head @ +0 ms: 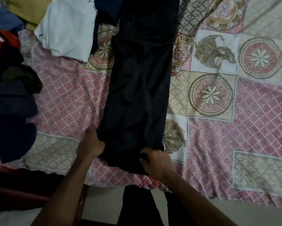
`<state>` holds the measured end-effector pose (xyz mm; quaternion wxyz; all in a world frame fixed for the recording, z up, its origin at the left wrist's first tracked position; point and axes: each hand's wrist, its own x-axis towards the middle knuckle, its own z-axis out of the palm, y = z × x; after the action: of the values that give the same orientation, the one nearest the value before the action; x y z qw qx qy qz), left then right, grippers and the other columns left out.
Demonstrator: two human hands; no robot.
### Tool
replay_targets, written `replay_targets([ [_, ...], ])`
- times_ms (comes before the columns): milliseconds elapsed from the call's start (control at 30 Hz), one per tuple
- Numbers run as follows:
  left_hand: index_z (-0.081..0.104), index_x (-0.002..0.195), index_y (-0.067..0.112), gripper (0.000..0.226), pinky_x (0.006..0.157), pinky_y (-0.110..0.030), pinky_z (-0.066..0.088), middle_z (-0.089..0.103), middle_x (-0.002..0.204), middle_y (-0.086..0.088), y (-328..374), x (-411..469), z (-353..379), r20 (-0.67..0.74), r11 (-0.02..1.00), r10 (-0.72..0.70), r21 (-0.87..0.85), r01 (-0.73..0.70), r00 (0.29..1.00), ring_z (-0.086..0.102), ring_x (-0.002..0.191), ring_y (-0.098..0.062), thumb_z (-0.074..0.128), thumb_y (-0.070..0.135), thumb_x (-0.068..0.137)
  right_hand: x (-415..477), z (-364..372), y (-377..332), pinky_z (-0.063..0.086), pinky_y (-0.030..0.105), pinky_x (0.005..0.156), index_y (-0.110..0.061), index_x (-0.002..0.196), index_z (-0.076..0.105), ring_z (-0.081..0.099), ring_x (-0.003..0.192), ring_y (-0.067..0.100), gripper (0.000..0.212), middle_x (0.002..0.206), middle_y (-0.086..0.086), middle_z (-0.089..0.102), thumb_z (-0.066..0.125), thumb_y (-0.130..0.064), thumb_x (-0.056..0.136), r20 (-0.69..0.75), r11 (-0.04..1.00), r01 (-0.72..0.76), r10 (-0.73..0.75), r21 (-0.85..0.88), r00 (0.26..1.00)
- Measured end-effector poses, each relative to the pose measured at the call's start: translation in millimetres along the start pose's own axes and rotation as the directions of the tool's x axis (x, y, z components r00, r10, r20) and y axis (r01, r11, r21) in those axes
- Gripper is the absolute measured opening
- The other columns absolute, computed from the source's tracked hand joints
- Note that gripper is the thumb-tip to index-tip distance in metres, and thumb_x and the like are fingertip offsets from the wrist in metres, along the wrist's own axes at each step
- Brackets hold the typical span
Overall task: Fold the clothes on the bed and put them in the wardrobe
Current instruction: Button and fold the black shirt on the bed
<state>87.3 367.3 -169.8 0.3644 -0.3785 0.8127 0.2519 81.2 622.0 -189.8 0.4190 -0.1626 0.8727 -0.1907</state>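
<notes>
A long black garment (140, 82) lies stretched lengthwise down the middle of the bed, folded into a narrow strip running away from me. My left hand (91, 145) grips its near left corner. My right hand (155, 162) pinches the near right edge with curled fingers. The far end of the garment runs out of the top of the view.
The bed carries a pink patchwork bedcover (226, 121). A heap of dark clothes (11, 98) sits at the left, with a white garment (68, 28), a yellow one (27, 8) and a red one (3, 39) at the back left. The bed's near edge and floor (104, 203) lie below.
</notes>
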Motion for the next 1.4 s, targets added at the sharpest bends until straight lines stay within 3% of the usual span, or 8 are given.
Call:
replay_targets([
  [167,0.032,0.144,0.013,0.058,0.1,-0.054,0.038,0.046,0.138,-0.017,12,-6,9,-0.183,0.971,-0.107,0.19,0.142,0.977,0.042,0.125,-0.039,0.052,0.018,0.09,24,-22,8,0.052,0.035,0.077,-0.027,0.112,0.069,0.064,0.097,0.022,0.023,0.109,-0.003,0.068,0.062,-0.032,0.091,-0.403,0.992,0.079,-0.034,0.095,0.915],
  [267,0.034,0.146,0.017,0.068,0.1,-0.056,0.037,0.042,0.143,-0.015,43,-14,26,-0.441,0.935,0.31,0.303,-0.185,0.842,0.038,0.13,-0.038,0.055,0.021,0.082,42,-32,18,0.048,0.041,0.091,-0.03,0.126,0.063,0.052,0.112,0.028,0.041,0.129,0.002,0.055,0.064,-0.041,0.086,-0.501,0.999,0.032,-0.011,0.034,0.866],
  [367,0.024,0.154,0.031,0.073,0.107,-0.055,0.033,0.024,0.161,-0.007,65,-10,52,-0.228,0.677,0.697,0.523,-0.518,0.68,0.021,0.148,-0.031,0.052,0.029,0.087,41,-27,13,0.044,0.047,0.097,-0.039,0.126,0.064,0.043,0.122,0.027,0.046,0.142,-0.001,0.045,0.057,-0.057,0.084,-0.272,0.983,0.092,-0.134,-0.162,0.953],
  [567,0.024,0.155,0.026,0.075,0.106,-0.057,0.034,0.022,0.161,-0.009,29,22,54,-0.199,0.746,0.522,0.579,-0.33,0.83,0.023,0.145,-0.033,0.055,0.023,0.087,28,-11,15,0.05,0.038,0.073,-0.026,0.108,0.072,0.053,0.106,0.025,0.024,0.116,0.001,0.049,0.061,-0.041,0.092,-0.268,0.995,0.088,-0.095,-0.038,0.959],
  [733,0.045,0.14,0.011,0.06,0.097,-0.05,0.042,0.044,0.135,-0.019,-10,17,43,-0.422,0.945,0.325,0.178,-0.274,0.846,0.043,0.121,-0.039,0.065,0.026,0.085,29,-3,21,0.047,0.039,0.09,-0.019,0.117,0.054,0.052,0.107,0.022,0.045,0.118,0.004,0.053,0.072,-0.043,0.083,-0.518,0.906,-0.071,0.302,0.418,0.8],
  [933,0.04,0.142,0.019,0.084,0.101,-0.038,0.049,0.057,0.136,-0.003,-7,29,33,-0.209,0.855,0.159,-0.46,-0.24,0.965,0.058,0.119,-0.022,0.082,0.047,0.075,42,-17,7,0.047,0.034,0.093,-0.021,0.136,0.041,0.063,0.113,0.021,0.068,0.126,-0.001,0.064,0.077,-0.044,0.083,-0.244,0.711,-0.215,0.485,0.67,0.84],
  [1100,0.07,0.111,0.019,0.047,0.094,-0.04,0.055,0.072,0.11,-0.002,0,40,32,0.077,0.837,0.157,-0.539,-0.091,0.985,0.069,0.1,-0.022,0.087,0.036,0.07,42,-15,14,0.049,0.027,0.081,-0.015,0.118,0.071,0.067,0.097,0.016,0.036,0.108,-0.002,0.072,0.079,-0.025,0.084,-0.175,0.673,-0.196,0.441,0.714,0.88],
  [1400,0.069,0.107,0.014,0.022,0.087,-0.033,0.054,0.074,0.109,-0.007,-1,-12,35,0.307,0.682,0.234,-0.728,0.07,0.922,0.07,0.097,-0.023,0.054,0.015,0.091,-5,34,15,0.05,0.047,0.105,-0.027,0.141,0.04,0.058,0.123,0.017,0.057,0.135,-0.001,0.058,0.067,-0.01,0.093,-0.28,0.478,0.069,0.387,0.876,0.878],
])
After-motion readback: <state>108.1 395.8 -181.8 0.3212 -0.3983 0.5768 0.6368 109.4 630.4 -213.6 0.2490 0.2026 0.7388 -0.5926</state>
